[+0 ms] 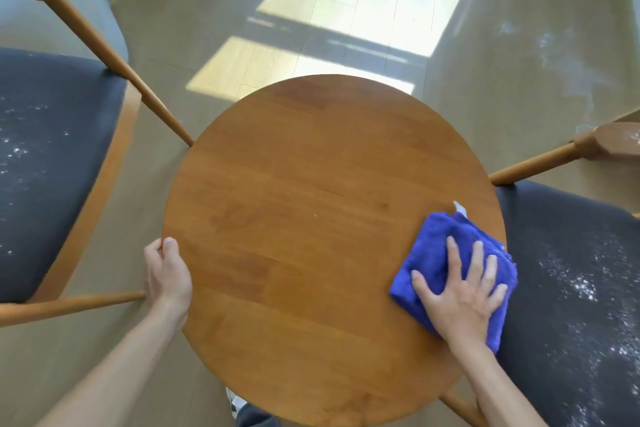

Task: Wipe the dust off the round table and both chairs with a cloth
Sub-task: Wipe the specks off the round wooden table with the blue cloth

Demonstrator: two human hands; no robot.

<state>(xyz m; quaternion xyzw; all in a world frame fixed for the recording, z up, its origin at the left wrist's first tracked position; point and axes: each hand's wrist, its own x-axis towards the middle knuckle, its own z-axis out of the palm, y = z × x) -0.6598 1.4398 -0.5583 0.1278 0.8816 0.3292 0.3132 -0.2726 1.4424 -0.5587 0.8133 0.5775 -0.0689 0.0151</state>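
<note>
your right hand [460,291] lies flat, fingers spread, pressing the blue cloth [446,253] onto the round table [311,218] at its right rim. your left hand [168,274] clasps the opposite edge, likely to steady it. both dark chair seats [571,288] beside it show white dust.
</note>
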